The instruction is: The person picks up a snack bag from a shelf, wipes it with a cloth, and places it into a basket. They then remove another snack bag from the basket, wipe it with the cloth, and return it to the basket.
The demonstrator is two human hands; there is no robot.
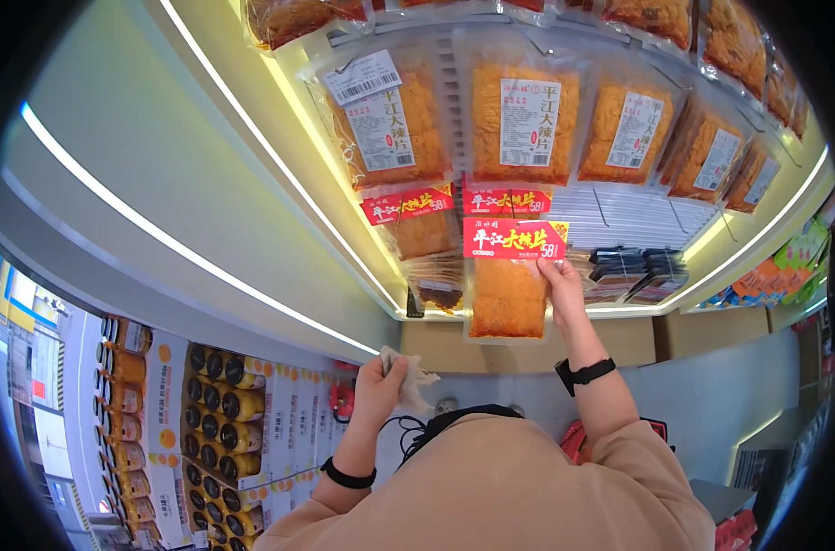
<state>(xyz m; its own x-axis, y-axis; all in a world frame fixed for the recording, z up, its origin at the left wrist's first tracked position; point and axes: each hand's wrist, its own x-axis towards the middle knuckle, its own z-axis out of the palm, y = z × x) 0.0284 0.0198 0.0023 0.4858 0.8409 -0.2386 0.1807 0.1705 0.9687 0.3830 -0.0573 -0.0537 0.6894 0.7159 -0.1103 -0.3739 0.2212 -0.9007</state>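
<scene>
My right hand (564, 286) pinches the right edge of a flat snack packet (509, 298) with a red header card and orange contents behind clear plastic. It is held upright before the display rack, partly covering another red-headed packet (509, 199) behind it. Lower and to the left, my left hand (381, 387) is closed around a crumpled whitish tissue or cloth (417, 375), whose loose end sticks out to the right. Beside the held packet, a similar red-headed packet (422, 225) hangs on the left.
Larger orange snack packets (526, 115) hang on hooks in a row above, with more overhead. Bare metal hooks jut out at the right. Dark packets (624, 268) hang low on the rack. Cardboard boxes (610, 342) lie underneath. Stacked jars (220, 395) stand at the lower left.
</scene>
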